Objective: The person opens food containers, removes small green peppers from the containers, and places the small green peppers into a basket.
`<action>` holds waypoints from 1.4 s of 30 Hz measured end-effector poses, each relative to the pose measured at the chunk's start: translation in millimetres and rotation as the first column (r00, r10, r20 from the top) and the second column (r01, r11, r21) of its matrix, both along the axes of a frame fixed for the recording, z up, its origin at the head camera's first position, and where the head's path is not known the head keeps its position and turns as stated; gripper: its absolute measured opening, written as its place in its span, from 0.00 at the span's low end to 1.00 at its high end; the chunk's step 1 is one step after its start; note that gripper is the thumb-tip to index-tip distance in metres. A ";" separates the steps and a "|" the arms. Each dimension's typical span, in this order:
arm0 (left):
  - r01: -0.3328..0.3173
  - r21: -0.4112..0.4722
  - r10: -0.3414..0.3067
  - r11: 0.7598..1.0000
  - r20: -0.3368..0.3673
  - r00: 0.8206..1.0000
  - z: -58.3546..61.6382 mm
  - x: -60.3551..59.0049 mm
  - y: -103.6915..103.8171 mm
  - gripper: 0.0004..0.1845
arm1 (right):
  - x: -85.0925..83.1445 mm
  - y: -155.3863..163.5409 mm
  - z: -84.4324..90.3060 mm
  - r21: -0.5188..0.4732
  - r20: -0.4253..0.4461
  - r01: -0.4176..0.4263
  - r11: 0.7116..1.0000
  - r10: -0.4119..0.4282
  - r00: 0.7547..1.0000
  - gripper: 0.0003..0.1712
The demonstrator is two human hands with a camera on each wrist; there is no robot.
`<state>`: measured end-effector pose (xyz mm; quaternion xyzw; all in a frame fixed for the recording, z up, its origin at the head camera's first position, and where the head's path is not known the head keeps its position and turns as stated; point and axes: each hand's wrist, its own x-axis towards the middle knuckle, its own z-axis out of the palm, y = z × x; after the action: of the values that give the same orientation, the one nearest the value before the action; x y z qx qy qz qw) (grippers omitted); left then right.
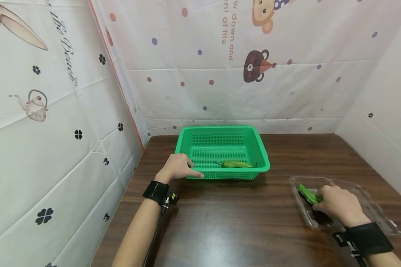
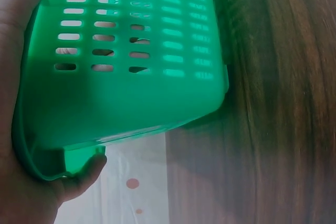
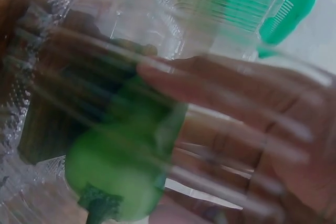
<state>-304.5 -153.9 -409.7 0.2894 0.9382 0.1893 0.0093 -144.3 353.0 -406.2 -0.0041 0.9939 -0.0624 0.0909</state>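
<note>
White cloth sheets with cartoon bears, a rabbit, a teapot and coloured dots [image 1: 200, 55] hang all around a dark brown wooden desk [image 1: 227, 222].

On the left side, the left hand [image 1: 178, 167] rests against the near left corner of a green plastic basket with little holes [image 1: 190, 138]. Its fingers [image 1: 195, 173] are fairly straight and press on the basket's wall; in the left wrist view the thumb seems to hook under the rim [image 2: 79, 163], so the hand steadies the basket. Inside the basket, near the front wall, lies one long green pepper [image 1: 237, 164], flat on the bottom.

To the right, well apart from the basket, a clear thin plastic tray [image 1: 367, 202] sits on the desk. The right hand [image 1: 337, 204] is down inside it. Its fingers [image 1: 317, 207] curl around a second shiny green pepper [image 1: 306, 193], and the pepper's tip pokes out past the hand toward the left. The right wrist view is blurry, but it shows a round green pepper end with a dark stem [image 3: 113, 182] just beside the fingers.

This pepper looks light and easy for one hand. Its skin looks smooth and a bit slippery, so a soft, snug hold around the thick middle seems best. It is probably firm but could bruise or snap if squeezed hard. The clear tray looks thin and bendy, so it may slide or lift along with the pepper.
</note>
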 end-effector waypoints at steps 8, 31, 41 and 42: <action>0.007 0.010 -0.007 1.000 -0.017 1.000 -0.5 1.1 -1.6 0.40 | -2.5 3.0 -0.9 -0.019 0.010 -0.001 1.000 0.002 1.000 0.19; 0.012 -0.011 -0.012 1.000 -0.046 0.999 -3.2 -0.5 -4.6 0.39 | -2.3 -0.1 -4.0 -0.009 -0.018 -0.022 1.000 0.022 1.000 0.16; 0.031 -0.009 -0.032 0.999 -0.053 0.998 -5.4 -0.6 -2.5 0.40 | -1.5 6.9 -3.7 -0.048 0.054 -0.039 0.998 0.042 0.998 0.21; 0.033 -0.015 -0.033 0.999 -0.054 0.998 -5.4 -0.5 -1.9 0.39 | -0.6 7.0 -2.7 -0.056 0.065 -0.039 0.998 0.042 0.997 0.21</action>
<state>-305.1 -155.8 -415.1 0.3099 0.9346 0.1745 -0.0111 -144.9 360.0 -408.9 -0.0248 0.9880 -0.0877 0.1249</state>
